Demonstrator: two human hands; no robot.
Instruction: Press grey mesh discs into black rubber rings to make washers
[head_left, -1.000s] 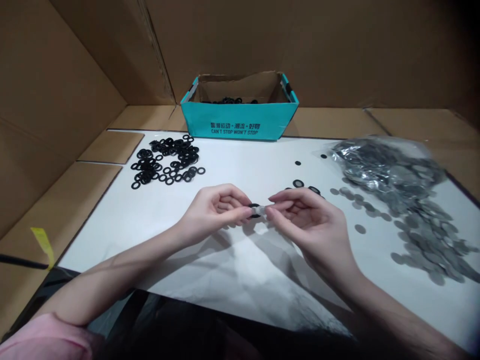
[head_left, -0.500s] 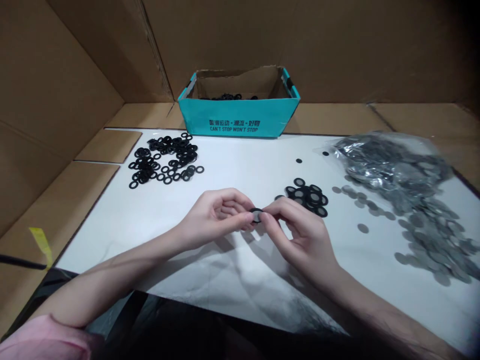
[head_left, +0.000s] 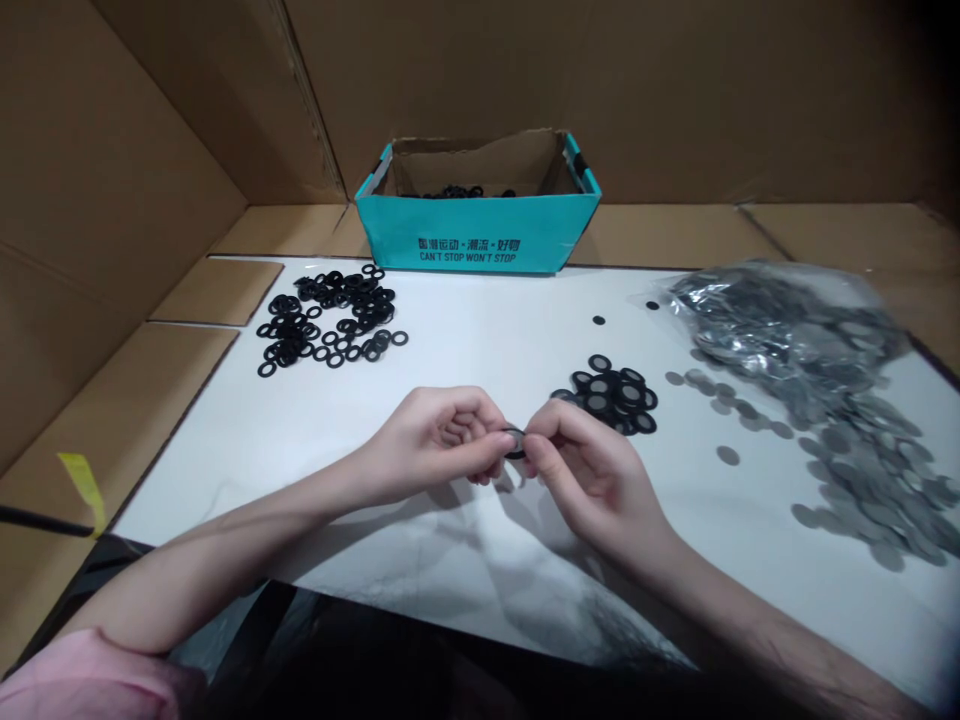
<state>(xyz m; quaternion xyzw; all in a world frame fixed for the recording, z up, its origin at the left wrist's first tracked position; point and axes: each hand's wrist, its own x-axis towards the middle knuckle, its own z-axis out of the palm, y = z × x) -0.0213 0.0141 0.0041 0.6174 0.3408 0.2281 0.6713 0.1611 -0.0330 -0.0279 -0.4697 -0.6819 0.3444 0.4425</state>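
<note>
Between my two hands, above the white table, is a black ring washer (head_left: pixel 516 443) with a grey mesh disc in its middle. My left hand (head_left: pixel 450 435) pinches its left edge between thumb and fingers. On the opposite edge, my right hand (head_left: pixel 585 455) grips it with thumb and forefinger. Just behind my right hand lies a pile of black rings with grey discs in them (head_left: pixel 615 393). Loose black rings (head_left: pixel 352 310) are heaped at the back left. Grey mesh discs (head_left: pixel 877 480) spread over the right side of the table.
A turquoise cardboard box (head_left: pixel 480 230) with black rings inside stands at the back. A clear plastic bag (head_left: pixel 780 320) of grey discs lies at the back right. Cardboard walls (head_left: pixel 637 100) enclose the white table (head_left: pixel 465 310). Yellow tape (head_left: pixel 82 487) hangs at the left.
Both hands have come slightly nearer to me with the ring. My right thumb and forefinger have shifted a little at its right edge. The piles look the same.
</note>
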